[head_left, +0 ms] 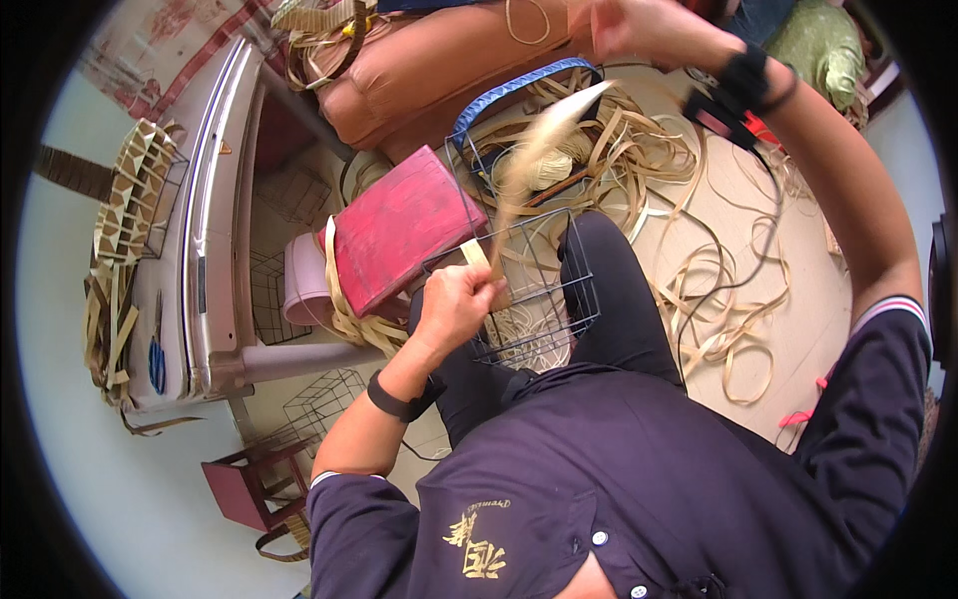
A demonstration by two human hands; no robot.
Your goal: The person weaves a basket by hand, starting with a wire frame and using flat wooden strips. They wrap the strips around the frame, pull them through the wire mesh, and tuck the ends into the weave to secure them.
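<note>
A black wire basket frame (587,272) stands between my knees, with thin pale strands showing in its bottom. At its left side my left hand (459,304) is closed in a pinch on a flat tan weaving strip (474,254). From that hand a motion-blurred length of strip sweeps up and right over the frame. My right hand (644,35) is raised far out at the top right, beside the orange-brown sofa. Its fingers are smeared and partly cut off, so what they hold, if anything, is unclear.
A red stool (404,230) and a pink bucket (304,280) stand left of the frame. Beyond lie a blue-handled basket (519,88) and loose strips (639,150) across the floor. A dark cable crosses at right. Blue scissors (157,364) and a part-woven basket (135,200) rest far left.
</note>
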